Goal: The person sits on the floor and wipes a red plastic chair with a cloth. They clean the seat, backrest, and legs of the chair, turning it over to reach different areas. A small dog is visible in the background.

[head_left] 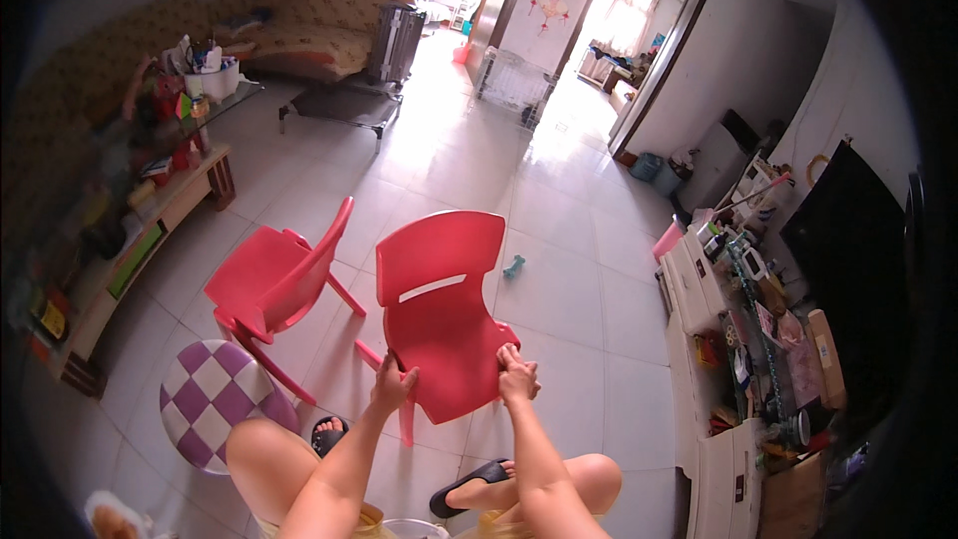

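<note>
Plastic chair (444, 334), red, frame centre: left hand (391, 386) pinches its left edge, right hand (517, 376) curls fingers round its right; open tiled floor (579, 324), centre-right.

So the floor (569, 329) is pale, glossy tile. Two red plastic chairs (439, 339) stand on it, plus a purple-and-white checkered stool (222, 399), a small teal bone-shaped thing (514, 267) and a low dark cot (339, 107).

The right fingers (513, 363) partly hide the held chair (444, 349), a knee (259, 444) the stool (212, 399).
</note>
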